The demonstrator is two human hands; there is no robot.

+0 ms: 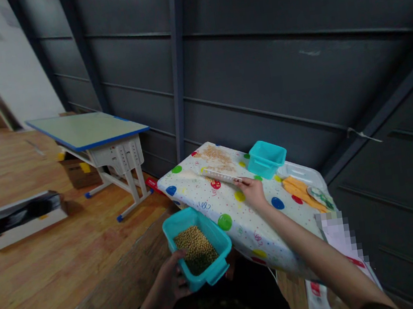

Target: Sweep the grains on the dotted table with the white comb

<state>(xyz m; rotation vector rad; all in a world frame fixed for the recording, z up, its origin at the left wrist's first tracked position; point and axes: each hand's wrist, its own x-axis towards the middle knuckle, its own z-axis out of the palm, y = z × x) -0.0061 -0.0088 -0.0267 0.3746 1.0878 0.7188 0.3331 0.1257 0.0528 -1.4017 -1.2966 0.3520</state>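
Note:
My left hand (172,279) grips the near left side of a turquoise plastic basket (218,241), its thumb over the rim. Round tan beans, like soybeans (193,245), fill the lower part of the basket, which is tilted beside the table's front edge. Over the table, my right hand (251,191) is closed on one end of a long white flat strip (220,175) with marks along it, perhaps a ruler. The strip lies low over the cloth, by a spread of loose tan beans or grains (214,157). Whether it touches the cloth I cannot tell.
A balloon-print cloth (196,189) covers the table. A second turquoise basket (266,158), a clear tray (300,172), an orange cloth (301,192) and a small patterned packet or dish (321,197) stand on its right. Behind is a dark panelled wall (243,89); a desk (89,129) stands left.

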